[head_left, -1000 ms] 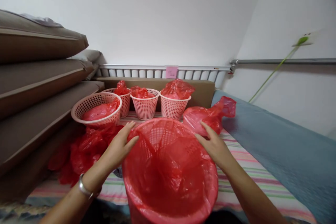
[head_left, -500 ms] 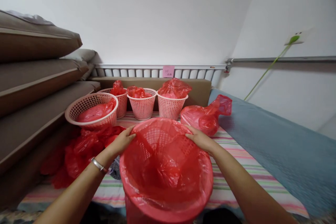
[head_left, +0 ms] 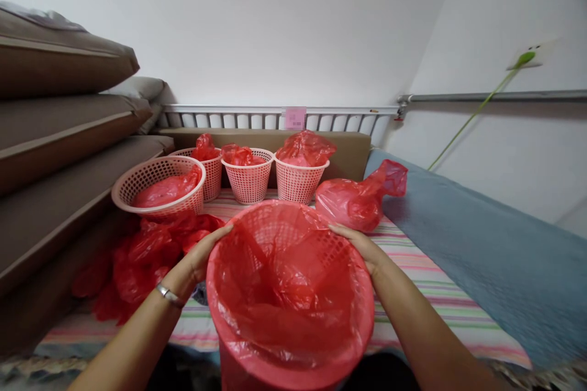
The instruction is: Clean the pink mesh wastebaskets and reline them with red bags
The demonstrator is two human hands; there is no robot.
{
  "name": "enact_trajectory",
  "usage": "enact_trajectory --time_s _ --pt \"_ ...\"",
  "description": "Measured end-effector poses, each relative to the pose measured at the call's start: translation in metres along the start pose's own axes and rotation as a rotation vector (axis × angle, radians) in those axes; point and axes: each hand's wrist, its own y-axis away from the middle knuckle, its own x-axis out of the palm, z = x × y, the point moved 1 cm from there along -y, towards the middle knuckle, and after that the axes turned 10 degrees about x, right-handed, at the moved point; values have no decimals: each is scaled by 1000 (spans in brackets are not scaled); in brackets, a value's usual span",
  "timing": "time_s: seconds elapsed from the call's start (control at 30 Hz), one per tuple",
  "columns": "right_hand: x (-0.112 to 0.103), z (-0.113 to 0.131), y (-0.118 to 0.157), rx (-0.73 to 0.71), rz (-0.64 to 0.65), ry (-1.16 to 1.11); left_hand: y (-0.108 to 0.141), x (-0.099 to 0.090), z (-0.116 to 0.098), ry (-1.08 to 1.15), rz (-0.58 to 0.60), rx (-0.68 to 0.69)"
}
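Right in front of me stands a perforated plastic basket [head_left: 215, 317], its rim covered by a red plastic bag [head_left: 293, 311] that hangs down inside and folds over the outside. My left hand [head_left: 205, 252] grips the rim on the left, thumb on the upper edge, its other fingers hidden behind the side. On the opposite side my right hand [head_left: 362, 245] grips the rim in the same way. A heap of loose red plastic bags [head_left: 142, 263] lies left of my left hand. Beyond my right hand rests a tied, filled red bag [head_left: 351, 201].
Several pink perforated baskets [head_left: 299, 181] with red bags inside line the back. A wider basket [head_left: 120, 192] sits at left, beside stacked brown cushions [head_left: 68, 122]. Striped cloth [head_left: 426, 293] covers the surface, with a blue cover [head_left: 495, 238] at right. A radiator [head_left: 229, 120] runs behind.
Both hands have shifted outward around the sides of the lined basket, with less of the thumbs over the inside of the rim. The view has tilted slightly.
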Motion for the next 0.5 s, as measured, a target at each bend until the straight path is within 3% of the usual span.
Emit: enact_trajectory --time_s 0.13,0.17,0.23,0.3,0.4,0.43,0.5 --pt "7 -8 29 -418 -602 315 -2 -3 -3 -82 -143 150" --pt "13 -16 41 -514 -683 429 -3 -5 -4 -118 -195 203" --pt "26 -36 64 -718 -676 650 -5 -9 -6 -205 -285 292" --pt "39 -56 82 -876 -570 915 -2 -10 -10 -304 -357 362" --pt "48 -70 93 -903 -486 1110 25 2 -19 -473 -418 512" --pt "49 -70 93 -880 -473 1130 40 9 -23 -531 -401 571" --pt "49 -66 90 -835 -443 1153 74 32 -29 -919 -88 712"
